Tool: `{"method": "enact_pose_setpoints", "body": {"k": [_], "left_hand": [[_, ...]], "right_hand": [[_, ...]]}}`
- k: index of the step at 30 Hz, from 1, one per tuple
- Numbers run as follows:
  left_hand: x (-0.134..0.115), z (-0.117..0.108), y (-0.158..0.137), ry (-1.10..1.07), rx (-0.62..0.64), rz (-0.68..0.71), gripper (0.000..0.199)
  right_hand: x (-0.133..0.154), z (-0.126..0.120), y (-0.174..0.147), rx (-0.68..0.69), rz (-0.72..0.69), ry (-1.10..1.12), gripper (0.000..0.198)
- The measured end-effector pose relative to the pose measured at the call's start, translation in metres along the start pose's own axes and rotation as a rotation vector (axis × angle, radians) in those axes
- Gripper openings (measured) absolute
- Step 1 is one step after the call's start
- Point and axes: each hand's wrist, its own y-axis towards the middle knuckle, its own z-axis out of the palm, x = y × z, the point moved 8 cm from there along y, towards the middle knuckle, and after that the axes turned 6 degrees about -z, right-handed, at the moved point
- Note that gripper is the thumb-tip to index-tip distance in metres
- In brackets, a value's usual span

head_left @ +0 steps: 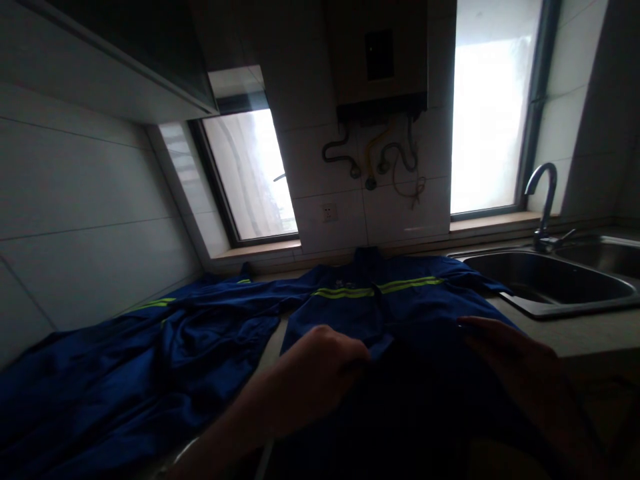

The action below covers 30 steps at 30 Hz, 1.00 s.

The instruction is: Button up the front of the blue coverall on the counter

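A blue work jacket (390, 300) with yellow-green reflective stripes lies spread on the kitchen counter. My left hand (320, 370) is closed on the jacket's fabric near its front edge. My right hand (505, 353) lies flat on the jacket's right side, fingers pointing left; whether it grips the cloth is too dark to tell. More blue cloth with the same stripes (150, 360), a sleeve or a second garment, stretches to the left along the counter.
A steel sink (560, 283) with a curved tap (544, 200) sits at the right. Tiled walls and two bright windows (253, 173) lie behind. A wall heater (380, 60) with hoses hangs above the counter. An overhead cabinet (125, 47) juts out at upper left.
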Motion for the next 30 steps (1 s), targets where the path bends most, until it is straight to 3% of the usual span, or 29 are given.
{"method": "enact_pose_setpoints", "body": {"k": [2,5,7,9,14,17,21,25,30], "left_hand": [[-0.031,0.012,-0.007,0.254,-0.088,0.137,0.026],[-0.073,0.031,-0.015,0.611,-0.349,0.327,0.028],[-0.091,0.038,-0.02,0.713,-0.523,0.422,0.031],[-0.097,0.04,-0.022,0.71,-0.612,0.499,0.033],[-0.078,0.031,-0.01,0.634,-0.656,0.604,0.026],[-0.061,0.033,-0.004,0.641,-0.698,0.74,0.017],[-0.038,0.039,-0.002,0.629,-0.793,0.907,0.01],[-0.019,0.038,0.008,0.599,-0.755,0.851,0.012],[-0.005,0.041,0.028,0.528,-0.538,0.71,0.018]], "right_hand": [[0.022,0.009,-0.005,0.037,-0.054,0.011,0.027],[0.056,0.025,-0.016,0.111,-0.162,0.053,0.024],[0.071,0.037,-0.023,0.171,-0.209,0.118,0.025],[0.076,0.047,-0.027,0.239,-0.204,0.183,0.028],[0.064,0.06,-0.02,0.318,-0.155,0.278,0.034],[0.058,0.072,-0.013,0.457,-0.202,0.301,0.035],[0.052,0.087,-0.006,0.596,-0.252,0.378,0.022],[0.047,0.089,-0.002,0.531,-0.243,0.399,0.013],[0.037,0.076,0.002,0.298,-0.165,0.324,0.013]]}}
